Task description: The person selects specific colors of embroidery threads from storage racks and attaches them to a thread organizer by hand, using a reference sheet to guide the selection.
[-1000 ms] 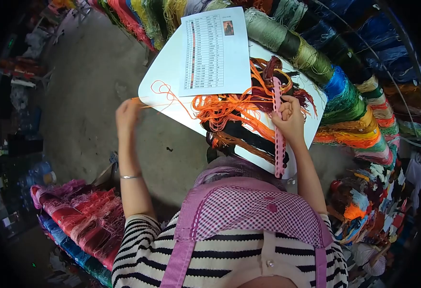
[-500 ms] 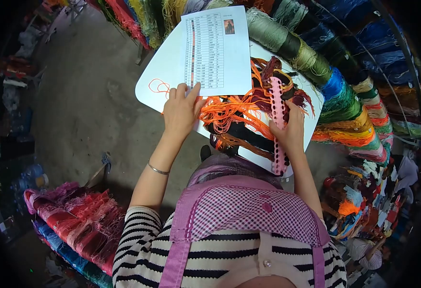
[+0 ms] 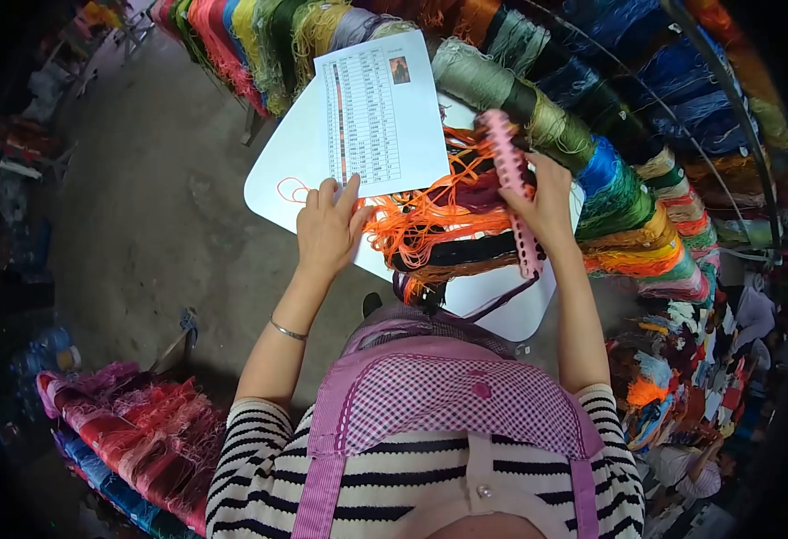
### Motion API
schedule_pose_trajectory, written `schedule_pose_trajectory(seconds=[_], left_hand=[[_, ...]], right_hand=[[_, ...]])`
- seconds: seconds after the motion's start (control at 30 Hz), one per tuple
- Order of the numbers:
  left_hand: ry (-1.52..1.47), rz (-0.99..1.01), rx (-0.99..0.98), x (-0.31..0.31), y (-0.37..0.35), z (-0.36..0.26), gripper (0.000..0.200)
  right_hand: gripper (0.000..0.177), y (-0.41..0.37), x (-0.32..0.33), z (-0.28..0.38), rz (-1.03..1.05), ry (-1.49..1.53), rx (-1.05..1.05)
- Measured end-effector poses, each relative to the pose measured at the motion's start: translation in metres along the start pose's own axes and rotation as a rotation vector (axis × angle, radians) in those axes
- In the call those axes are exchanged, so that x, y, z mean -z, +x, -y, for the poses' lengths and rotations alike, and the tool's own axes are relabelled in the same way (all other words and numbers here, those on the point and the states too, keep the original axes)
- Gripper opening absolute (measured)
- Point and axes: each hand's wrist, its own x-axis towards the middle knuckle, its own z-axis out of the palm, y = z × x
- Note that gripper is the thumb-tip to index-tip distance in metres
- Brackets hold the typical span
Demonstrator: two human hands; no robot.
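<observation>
our right hand [image 3: 546,202] has its grip closed round the pink holed strip [image 3: 502,160], tilted up at the far right of the white worktop [image 3: 277,171]. left hand [image 3: 326,232] lies flat, grip loose and holding nothing, fingertips at the near edge of the colour chart [image 3: 371,117], just left of the orange threads [image 3: 430,216]

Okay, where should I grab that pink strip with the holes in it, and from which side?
Grip the pink strip at its middle, coming from its right edge, as the right hand does. The orange threads fan off its left edge, so that side is crowded; the right edge looks bare.
</observation>
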Motion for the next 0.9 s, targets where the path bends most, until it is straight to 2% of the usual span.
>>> schedule_pose_trajectory(seconds=[0.1,0.27,0.33,0.37,0.43,0.5,0.57,0.6,0.63,0.67,0.7,0.77,0.9], left_hand=[[0.02,-0.06,-0.029,-0.004,-0.005,-0.001,0.046],[0.006,-0.101,-0.043,-0.003,-0.007,-0.003,0.043],[0.008,0.018,0.028,0.005,-0.007,-0.007,0.042],[0.013,0.013,0.024,0.004,-0.008,-0.005,0.042],[-0.019,-0.117,-0.061,0.007,-0.005,0.0,0.043],[-0.037,-0.019,0.018,0.001,-0.007,0.004,0.044],[-0.175,-0.019,0.227,0.01,-0.005,0.005,0.042],[-0.202,-0.074,0.228,0.01,-0.003,0.009,0.037],[-0.219,-0.109,0.189,0.01,-0.003,0.017,0.034],[-0.31,-0.144,0.275,0.007,0.0,0.02,0.028],[-0.373,-0.184,0.227,0.007,0.001,0.024,0.025],[-0.443,-0.235,0.17,0.003,0.008,0.026,0.022],[-0.526,-0.168,0.174,0.013,0.023,-0.005,0.017]], right_hand=[[0.055,-0.003,0.005,0.005,0.036,0.027,-0.012],[0.048,-0.004,0.019,-0.007,-0.025,-0.016,0.029],[0.046,0.0,0.031,-0.012,-0.062,-0.004,0.057],[0.046,0.004,0.039,-0.018,-0.052,0.012,0.066],[0.045,0.016,0.059,-0.035,-0.137,0.042,0.057],[0.039,0.043,0.1,-0.052,-0.269,0.09,0.012],[0.028,0.072,0.155,-0.056,-0.4,0.16,-0.04],[0.022,0.091,0.181,-0.065,-0.459,0.201,-0.046],[0.017,0.112,0.207,-0.074,-0.602,0.212,0.038],[0.017,0.133,0.233,-0.084,-0.69,0.203,0.094],[0.018,0.151,0.263,-0.091,-0.651,0.189,0.025],[0.02,0.19,0.307,-0.104,-0.715,0.418,0.021],[0.019,0.255,0.351,-0.126,-0.788,0.584,0.076]])
